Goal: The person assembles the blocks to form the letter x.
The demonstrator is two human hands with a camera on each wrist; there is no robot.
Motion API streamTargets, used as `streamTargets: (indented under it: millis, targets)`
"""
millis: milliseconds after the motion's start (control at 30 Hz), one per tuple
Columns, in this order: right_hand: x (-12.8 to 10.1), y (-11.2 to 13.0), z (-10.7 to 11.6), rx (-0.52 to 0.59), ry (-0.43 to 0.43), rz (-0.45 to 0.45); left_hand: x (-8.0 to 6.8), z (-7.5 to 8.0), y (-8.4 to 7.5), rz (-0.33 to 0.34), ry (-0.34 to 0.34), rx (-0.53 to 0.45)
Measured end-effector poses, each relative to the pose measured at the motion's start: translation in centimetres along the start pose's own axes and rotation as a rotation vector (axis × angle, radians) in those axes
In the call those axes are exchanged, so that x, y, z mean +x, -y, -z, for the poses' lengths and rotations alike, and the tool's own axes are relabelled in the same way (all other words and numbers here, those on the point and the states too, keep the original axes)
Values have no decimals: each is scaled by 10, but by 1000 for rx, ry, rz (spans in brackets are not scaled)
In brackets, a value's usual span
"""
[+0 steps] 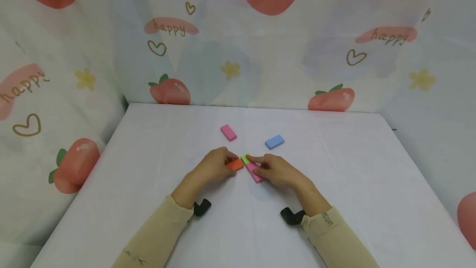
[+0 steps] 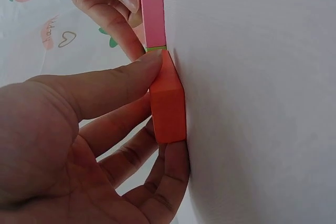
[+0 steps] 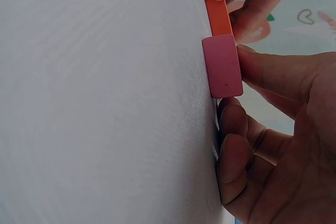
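Observation:
Near the middle of the white table, my left hand [image 1: 215, 164] pinches an orange block [image 1: 236, 164] between thumb and fingers. The block lies flat on the table in the left wrist view. To its right, my right hand [image 1: 279, 171] holds a pink block [image 1: 254, 172], with the thumb on it. Its index finger touches a bright green block [image 1: 245, 159] at the pink block's far end. In the right wrist view the end face of the pink block [image 3: 223, 67] is visible, while the green block is hidden.
A second pink block [image 1: 228, 132] lies beyond my left hand. A blue block [image 1: 274, 142] lies beyond my right hand. The white table [image 1: 148, 144] meets a fruit-patterned curtain [image 1: 260, 61] at the back, and similar cloth hangs along both sides.

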State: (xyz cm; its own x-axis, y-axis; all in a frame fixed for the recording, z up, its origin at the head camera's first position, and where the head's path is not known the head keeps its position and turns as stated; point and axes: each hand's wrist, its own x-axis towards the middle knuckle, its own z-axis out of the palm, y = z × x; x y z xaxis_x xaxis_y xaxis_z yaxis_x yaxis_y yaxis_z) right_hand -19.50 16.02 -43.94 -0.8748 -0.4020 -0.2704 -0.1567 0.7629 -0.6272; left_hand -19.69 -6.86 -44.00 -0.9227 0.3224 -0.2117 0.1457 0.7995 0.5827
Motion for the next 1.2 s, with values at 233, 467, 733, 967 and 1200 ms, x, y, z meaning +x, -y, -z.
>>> streamTargets:
  millis: [233,467,733,967,1200]
  targets:
    - [-4,0,0,2,0,-14,1,-2,2,-14,16,-54]
    - [-8,-2,1,6,-4,-47,2,-6,1,-6,18,-76]
    - [-8,-3,-3,33,-10,-27,1,-7,1,5,18,-68]
    - [-5,0,-2,23,-8,-1,1,-4,3,-1,12,-69]
    - [-1,3,1,21,-1,20,1,-2,3,16,14,-83]
